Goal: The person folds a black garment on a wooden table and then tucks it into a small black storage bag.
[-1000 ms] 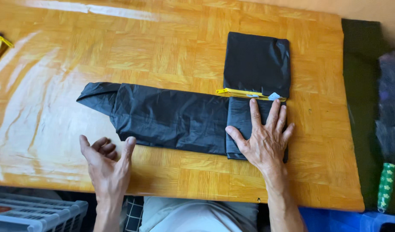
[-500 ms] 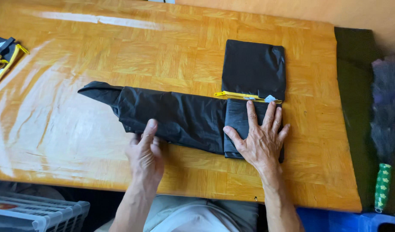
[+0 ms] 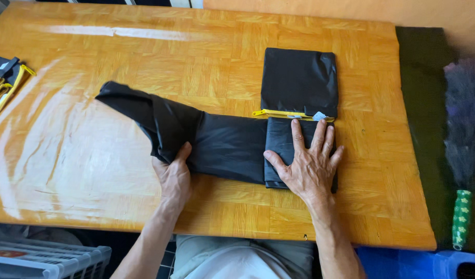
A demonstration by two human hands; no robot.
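left hand [image 3: 174, 178] has its grip clenched on the black garment [image 3: 217, 139], lifting a fold; right hand [image 3: 310, 168] lies flat, grip released, pressing its folded end onto the wooden surface [image 3: 118, 67].

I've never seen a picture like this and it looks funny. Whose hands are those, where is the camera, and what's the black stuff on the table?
The camera sits on a person's head and looks down, so you see that person's own two hands. The table is shiny orange wood. On it lies a long black cloth, partly folded, with a yellow zip. The right hand lies flat on the folded end and presses it down. The left hand grips the cloth's near edge and lifts it a little. At the table's left edge lies another dark thing with yellow straps. Beside the table, on the right, is a fluffy duster with a green handle.
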